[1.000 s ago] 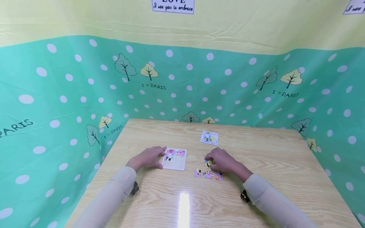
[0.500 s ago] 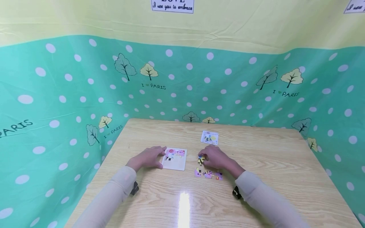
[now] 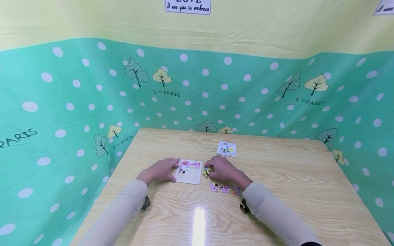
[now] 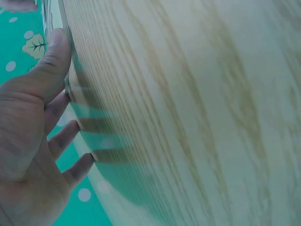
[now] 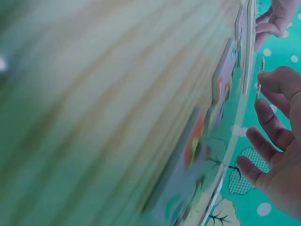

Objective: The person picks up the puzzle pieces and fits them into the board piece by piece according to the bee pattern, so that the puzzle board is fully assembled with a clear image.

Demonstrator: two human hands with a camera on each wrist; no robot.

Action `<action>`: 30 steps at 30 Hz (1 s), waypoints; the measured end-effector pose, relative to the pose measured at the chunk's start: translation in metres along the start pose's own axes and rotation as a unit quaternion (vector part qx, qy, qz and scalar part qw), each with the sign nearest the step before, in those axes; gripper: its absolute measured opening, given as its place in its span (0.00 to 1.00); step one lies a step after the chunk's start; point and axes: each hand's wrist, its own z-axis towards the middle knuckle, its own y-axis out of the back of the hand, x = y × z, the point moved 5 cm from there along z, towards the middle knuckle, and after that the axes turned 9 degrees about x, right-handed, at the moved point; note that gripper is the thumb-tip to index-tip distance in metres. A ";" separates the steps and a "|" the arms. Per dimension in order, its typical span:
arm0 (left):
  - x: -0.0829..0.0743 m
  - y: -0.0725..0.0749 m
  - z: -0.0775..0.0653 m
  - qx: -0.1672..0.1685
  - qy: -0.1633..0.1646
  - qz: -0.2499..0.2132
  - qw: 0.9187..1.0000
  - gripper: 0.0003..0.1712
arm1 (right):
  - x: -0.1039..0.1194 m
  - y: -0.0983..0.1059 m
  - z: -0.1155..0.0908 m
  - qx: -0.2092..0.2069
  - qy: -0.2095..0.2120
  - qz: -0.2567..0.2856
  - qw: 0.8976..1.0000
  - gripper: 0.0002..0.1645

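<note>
A square puzzle board [image 3: 190,177] lies on the table, with several pieces fitted along its far side. My left hand [image 3: 160,169] touches the board's left edge, thumb and index finger at its rim; in the left wrist view the other fingertips [image 4: 84,160] reach down to the tabletop. My right hand [image 3: 224,169] pinches a yellow, black and blue puzzle piece [image 3: 206,172] between thumb and index finger, just right of the board. The right wrist view has this piece edge-on above the table, the remaining fingers [image 5: 263,146] loosely spread.
Several loose pink puzzle pieces [image 3: 214,187] lie in a row near my right wrist, partly hidden by it. Behind them is a small picture card [image 3: 227,149] with a bee. A green dotted curtain [image 3: 215,85] stands at the wooden table's [image 3: 292,171] far edge.
My right hand has moved left with the puzzle piece, from over the loose pieces to beside the board's right edge. The left hand has stayed in place.
</note>
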 end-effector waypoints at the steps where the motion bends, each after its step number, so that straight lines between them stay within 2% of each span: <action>1: 0.000 0.000 0.000 0.000 0.000 0.001 1.000 0.40 | 0.001 0.000 0.002 0.001 -0.002 0.005 1.000 0.25; 7: -0.001 0.002 0.001 -0.005 -0.009 0.003 1.000 0.40 | 0.012 -0.002 0.014 0.004 0.004 0.018 1.000 0.24; 20: -0.002 0.001 0.001 -0.001 0.002 -0.007 1.000 0.39 | 0.037 -0.004 0.040 0.011 0.014 0.013 1.000 0.24; 30: -0.005 0.003 -0.002 -0.004 0.001 -0.011 1.000 0.39 | 0.045 -0.016 0.056 0.020 0.011 -0.007 1.000 0.25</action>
